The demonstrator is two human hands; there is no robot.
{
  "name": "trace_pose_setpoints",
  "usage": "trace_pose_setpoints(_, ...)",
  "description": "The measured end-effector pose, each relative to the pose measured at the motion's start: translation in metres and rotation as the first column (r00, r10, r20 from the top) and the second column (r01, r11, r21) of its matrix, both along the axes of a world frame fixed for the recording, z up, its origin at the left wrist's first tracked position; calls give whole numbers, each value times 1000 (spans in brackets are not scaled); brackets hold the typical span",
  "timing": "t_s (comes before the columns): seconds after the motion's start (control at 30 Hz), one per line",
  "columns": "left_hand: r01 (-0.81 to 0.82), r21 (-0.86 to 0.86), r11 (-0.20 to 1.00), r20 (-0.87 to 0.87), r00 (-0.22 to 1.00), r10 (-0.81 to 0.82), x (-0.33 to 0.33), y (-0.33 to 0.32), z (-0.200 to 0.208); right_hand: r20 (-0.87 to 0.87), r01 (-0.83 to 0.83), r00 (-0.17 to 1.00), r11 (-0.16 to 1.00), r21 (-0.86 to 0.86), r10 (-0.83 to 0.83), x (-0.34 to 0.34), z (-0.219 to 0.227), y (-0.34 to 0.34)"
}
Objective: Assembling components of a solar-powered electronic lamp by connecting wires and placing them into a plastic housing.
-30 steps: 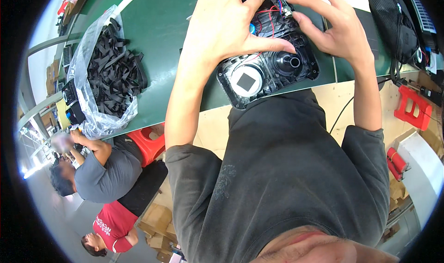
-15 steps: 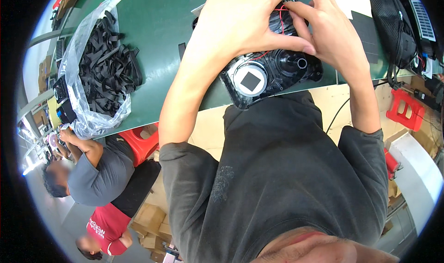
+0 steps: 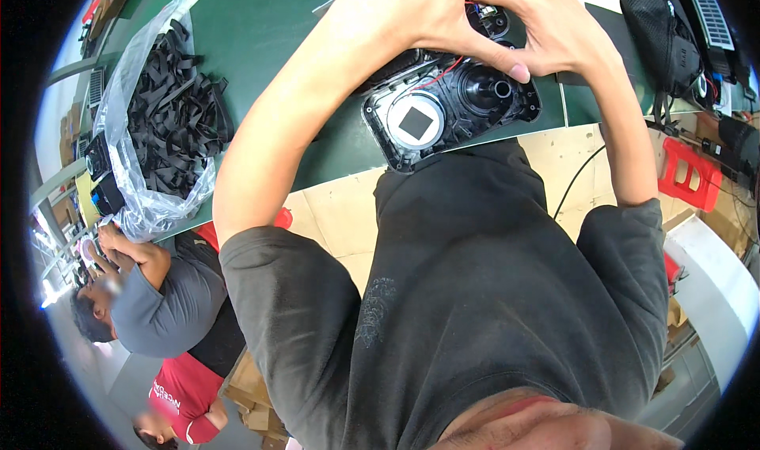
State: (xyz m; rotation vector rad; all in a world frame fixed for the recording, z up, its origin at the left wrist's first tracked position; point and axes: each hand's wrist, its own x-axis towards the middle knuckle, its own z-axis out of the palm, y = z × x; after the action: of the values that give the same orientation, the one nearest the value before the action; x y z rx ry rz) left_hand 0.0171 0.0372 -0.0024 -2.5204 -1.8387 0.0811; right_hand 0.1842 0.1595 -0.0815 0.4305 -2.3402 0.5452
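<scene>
An opened black plastic speaker housing lies at the near edge of the green table. Set in it are a round white speaker magnet with a dark square pad, and a black ribbed round part. Over its far end arches my left hand, thumb stretched to the right and other fingers bent out of sight. My right hand meets it from the right, its index finger reaching toward the left fingers. Beneath them show a small circuit part and a red wire. Whatever the fingertips pinch is hidden.
A clear plastic bag of black straps lies on the table at left. A black mesh bag stands at far right. Two people sit at lower left. A red stool is at right.
My left forearm has swung outward to the left. The housing appears slightly farther up and left. My hands have drawn together, and more of the circuit part shows between them.
</scene>
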Motion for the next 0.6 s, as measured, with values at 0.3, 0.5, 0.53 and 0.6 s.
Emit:
trace_pose_setpoints(0.3, -174, 363, 915, 414, 910, 9, 9, -87, -26, -114, 41, 993, 999, 12, -39, -5, -12, 5)
trace_pose_setpoints(0.5, -474, 259, 842, 369, 854, 367, 58, -155, -73, -147, 58, 987, 998, -21, -60, -12, -1, -7)
trace_pose_setpoints(0.53, -509, 244, 825, 399, 828, 393, 55, -155, -78, -134, 64, 988, 996, -69, -73, -14, 2, -10)
trace_pose_setpoints(0.6, -495, 195, 847, 436, 817, 377, 48, -152, -77, -202, 68, 976, 995, -72, -81, -19, -2, -6)
